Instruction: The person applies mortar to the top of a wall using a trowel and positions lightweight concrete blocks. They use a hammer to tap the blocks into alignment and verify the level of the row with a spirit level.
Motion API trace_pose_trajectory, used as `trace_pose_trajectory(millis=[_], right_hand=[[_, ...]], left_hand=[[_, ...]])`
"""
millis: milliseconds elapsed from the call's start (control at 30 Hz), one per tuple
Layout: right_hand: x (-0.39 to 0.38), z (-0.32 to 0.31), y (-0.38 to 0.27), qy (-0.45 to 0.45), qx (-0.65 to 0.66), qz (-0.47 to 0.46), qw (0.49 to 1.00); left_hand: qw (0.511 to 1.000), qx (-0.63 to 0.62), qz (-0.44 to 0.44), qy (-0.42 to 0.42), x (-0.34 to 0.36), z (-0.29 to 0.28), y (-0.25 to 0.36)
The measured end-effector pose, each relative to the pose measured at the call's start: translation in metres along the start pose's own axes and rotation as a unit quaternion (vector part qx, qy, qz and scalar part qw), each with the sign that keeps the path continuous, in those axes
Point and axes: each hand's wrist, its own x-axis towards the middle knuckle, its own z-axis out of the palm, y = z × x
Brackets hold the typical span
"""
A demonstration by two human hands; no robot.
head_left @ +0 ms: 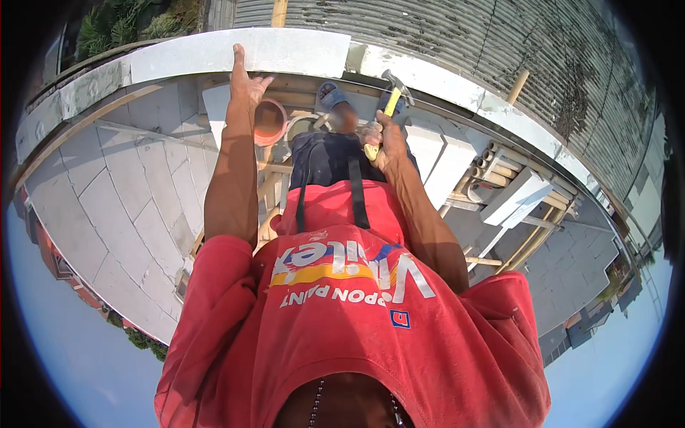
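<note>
My right hand (pixel 386 145) is closed around the yellow handle of a claw hammer (pixel 392 101). The hammer's metal head points up and away, just short of the wall. My left hand (pixel 247 84) rests against the near face of a long white block (pixel 285 55) on top of the wall. One of its digits reaches up over the block and the others spread to the right. That block lies along the wall's curved line, with another pale block (pixel 421 76) to its right.
A reddish bucket (pixel 270 120) stands below my left hand. Loose white blocks (pixel 515 197) lie on bamboo poles (pixel 499 171) at the right. Beyond the wall slopes a grey corrugated roof (pixel 457 28). A grey block wall (pixel 135 178) drops away at the left.
</note>
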Motion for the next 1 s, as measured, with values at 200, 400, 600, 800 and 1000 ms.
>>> trace_pose_trajectory(millis=[200,400,600,800,1000], right_hand=[[-0.012,0.014,0.002,0.067,0.073,-0.084,0.992],[0.015,0.049,0.068,-0.033,-0.124,-0.035,0.991],[0.002,0.028,0.023,-0.026,-0.095,-0.004,0.995],[-0.011,0.005,-0.018,0.055,-0.019,0.031,0.998],[-0.089,-0.002,-0.059,0.138,-0.617,0.051,0.773]], left_hand=[[1.0,0.009,-0.006,-0.004,-0.006,0.003,0.007],[0.999,0.017,-0.013,0.033,0.0,-0.006,0.004],[1.0,0.011,-0.013,0.012,0.007,-0.003,-0.003],[1.0,0.002,-0.014,-0.002,0.001,-0.005,-0.001],[0.999,-0.007,-0.035,-0.009,-0.003,-0.012,0.011]])
